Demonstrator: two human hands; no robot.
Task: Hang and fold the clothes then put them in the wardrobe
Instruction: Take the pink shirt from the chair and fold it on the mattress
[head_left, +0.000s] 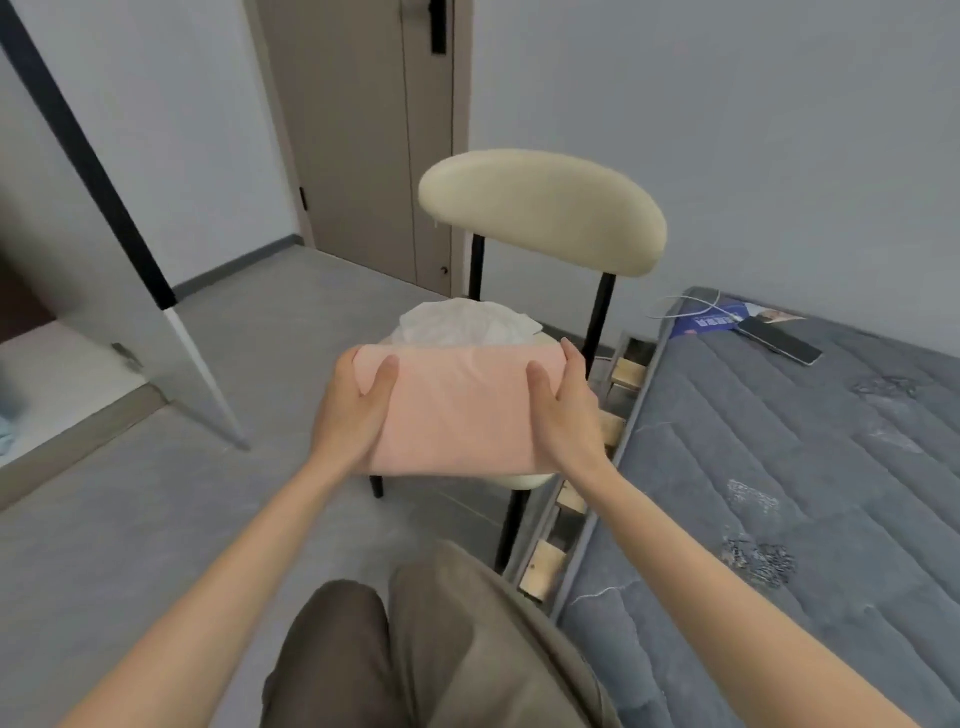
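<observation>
You hold a folded pink garment (457, 410) over the seat of a cream chair (545, 213), one hand at each short end. Your left hand (353, 410) and your right hand (563, 410) each clamp the bundle, thumb flat on top and fingers wrapped round the edge and underneath. That two-sided grip looks chosen to keep the folds square, since a one-handed lift would likely let the layers slide apart. Whether the bundle rests on the seat or hangs just above it cannot be told from this angle.

Behind it, toward the chair's backrest, a crumpled white garment (462, 322) lies on the seat, apparently not yet folded. The chair seems to serve as your work surface, with the pile kept at the back and the folding done at the front. The pink piece looks ready to be carried off, while the white one is judged to be still waiting.

To the right of the chair lies a grey quilted mattress (779, 467). On the mattress, near the chair's right side, sit a dark phone (779, 340), a blue booklet (711, 322) and a white cable (691, 306). The booklet carries print, but it is too small and blurred to read. No brand or label shows on either garment. A closed brown door (358, 130) stands behind the chair to its left.
</observation>
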